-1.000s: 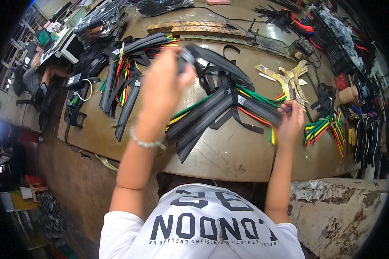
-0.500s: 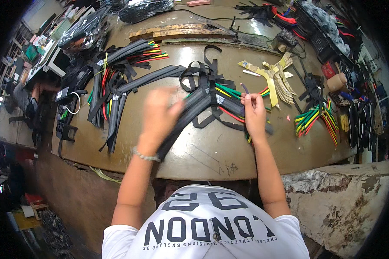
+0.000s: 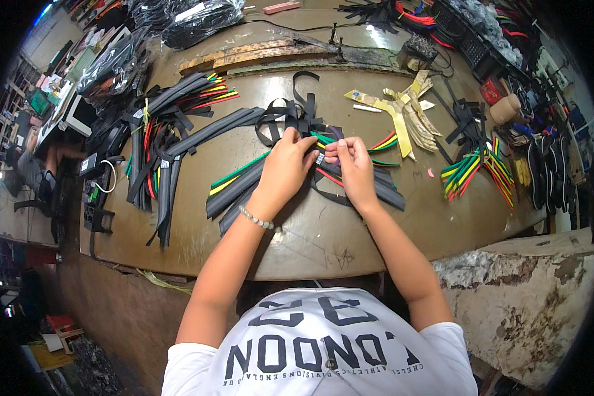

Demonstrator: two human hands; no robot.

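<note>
In the middle of the table lies a bundle of dark grey padded strips [image 3: 234,193], with thin green, yellow and red strips [image 3: 235,173] among them. Black webbing straps [image 3: 299,109] loop out from its far side. My left hand [image 3: 285,165] is over the bundle's centre, fingers curled together; whatever they pinch is hidden. Close on its right, my right hand [image 3: 354,170] is closed with thumb and fingertips together on a thin purple strip [image 3: 335,133]. The hands nearly meet, covering part of the bundle's middle.
More grey and coloured bundles [image 3: 168,165] lie at left. Yellow pattern pieces [image 3: 402,122] sit at right, near another coloured-strip bundle [image 3: 472,173]. A wooden bar [image 3: 257,53] runs across the back. A black crate [image 3: 465,39] stands far right; plastic-wrapped goods [image 3: 204,23] lie far left.
My left hand has come right from the bundle's left side onto its centre. My right hand has moved left toward it, still with the purple strip. The view has shifted slightly.
</note>
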